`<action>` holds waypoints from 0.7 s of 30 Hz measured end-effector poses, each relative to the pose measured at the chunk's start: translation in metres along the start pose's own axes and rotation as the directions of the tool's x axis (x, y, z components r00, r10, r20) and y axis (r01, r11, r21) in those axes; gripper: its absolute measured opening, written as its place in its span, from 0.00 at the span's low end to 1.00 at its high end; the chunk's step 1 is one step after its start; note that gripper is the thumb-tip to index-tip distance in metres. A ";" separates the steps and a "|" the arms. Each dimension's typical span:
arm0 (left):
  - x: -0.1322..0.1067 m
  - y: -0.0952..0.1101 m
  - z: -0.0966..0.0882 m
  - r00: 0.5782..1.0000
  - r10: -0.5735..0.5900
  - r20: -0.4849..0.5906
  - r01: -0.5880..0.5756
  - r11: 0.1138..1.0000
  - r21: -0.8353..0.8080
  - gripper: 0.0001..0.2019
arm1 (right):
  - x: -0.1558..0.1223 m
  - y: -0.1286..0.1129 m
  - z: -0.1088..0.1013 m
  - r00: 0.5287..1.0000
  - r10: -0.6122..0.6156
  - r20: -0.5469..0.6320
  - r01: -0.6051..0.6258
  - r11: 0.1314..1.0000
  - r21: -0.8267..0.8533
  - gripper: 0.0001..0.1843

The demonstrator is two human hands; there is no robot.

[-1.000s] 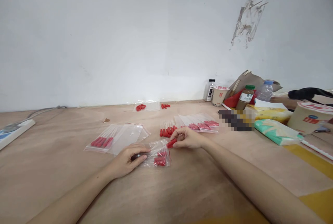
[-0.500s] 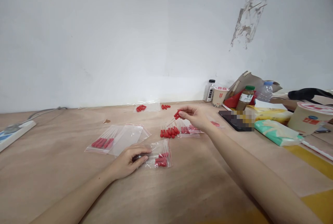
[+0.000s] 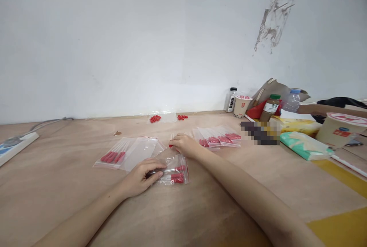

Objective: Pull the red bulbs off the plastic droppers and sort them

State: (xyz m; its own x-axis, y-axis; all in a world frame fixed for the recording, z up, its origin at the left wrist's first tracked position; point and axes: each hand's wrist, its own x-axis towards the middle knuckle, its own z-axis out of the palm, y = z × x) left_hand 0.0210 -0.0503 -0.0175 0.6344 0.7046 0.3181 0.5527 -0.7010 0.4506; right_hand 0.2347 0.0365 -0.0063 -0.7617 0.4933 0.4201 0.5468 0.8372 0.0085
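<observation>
My left hand point(image 3: 146, 177) lies closed on the near end of a clear zip bag point(image 3: 168, 181), thumb below and fingers above. Inside that bag are several red-handled tools point(image 3: 177, 178) with thin pale shafts, like small screwdrivers. Just behind the bag, my right hand point(image 3: 185, 145) is closed, with a bit of red handle point(image 3: 171, 146) showing at its fingertips. The hand covers the spot where loose red-handled tools lay. Flat clear bags point(image 3: 140, 151) lie to the left, with red handles point(image 3: 113, 157) in them. More filled bags point(image 3: 219, 139) overlap behind my right wrist.
Small red pieces point(image 3: 155, 118) lie by the wall, some on clear plastic, with others point(image 3: 182, 117) beside them. A power strip point(image 3: 20, 147) is at the left. On the right are a cup point(image 3: 242, 106), bottles point(image 3: 271, 107), tissue packs point(image 3: 305, 145) and a larger cup point(image 3: 342, 130).
My right hand has moved left and toward me, from above the loose tools to just behind the bag. My left hand stays in place on the bag.
</observation>
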 end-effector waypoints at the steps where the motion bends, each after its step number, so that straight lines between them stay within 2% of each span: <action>1: 0.000 0.000 0.000 1.000 0.000 0.003 0.000 1.000 0.000 0.12 | 0.002 0.000 0.000 1.000 0.002 0.020 -0.002 1.000 0.000 0.09; 7: 0.001 0.002 -0.001 1.000 0.004 0.006 -0.004 1.000 0.000 0.12 | 0.007 -0.004 -0.003 0.994 0.051 0.101 -0.052 0.999 0.010 0.06; 11: 0.000 0.001 -0.001 1.000 0.005 0.000 -0.005 1.000 0.015 0.12 | 0.004 -0.006 -0.009 0.992 0.077 0.097 -0.080 0.996 0.035 0.06; 13: 0.000 0.000 0.000 1.000 0.000 -0.006 0.000 1.000 0.016 0.12 | -0.003 -0.006 -0.014 0.994 0.100 0.034 -0.102 0.993 0.065 0.08; 15: 0.000 0.000 0.000 1.000 0.000 -0.010 0.000 1.000 0.013 0.12 | -0.015 -0.007 -0.019 0.974 0.189 -0.125 -0.170 0.974 0.147 0.07; 17: 0.000 0.001 0.000 1.000 0.004 -0.016 -0.004 1.000 0.009 0.13 | -0.031 -0.010 -0.024 0.895 0.352 -0.274 -0.274 0.918 0.287 0.06; 18: 0.000 0.001 0.000 1.000 0.003 -0.018 -0.002 1.000 0.008 0.13 | -0.041 -0.012 -0.026 0.861 0.425 -0.278 -0.322 0.880 0.349 0.06; 19: 0.000 0.001 0.000 1.000 -0.002 -0.020 0.002 1.000 0.006 0.13 | -0.050 -0.014 -0.027 0.858 0.464 -0.219 -0.356 0.846 0.398 0.06; 21: 0.000 0.002 -0.001 1.000 -0.013 -0.018 0.013 1.000 0.000 0.13 | -0.066 -0.021 -0.028 0.905 0.419 -0.080 -0.341 0.822 0.456 0.06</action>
State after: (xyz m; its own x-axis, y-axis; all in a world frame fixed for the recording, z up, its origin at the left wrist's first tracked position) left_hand 0.0220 -0.0515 -0.0158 0.6172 0.7155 0.3274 0.5610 -0.6919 0.4544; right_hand 0.2836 -0.0200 -0.0086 -0.4324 0.7780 0.4558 0.5507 0.6281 -0.5497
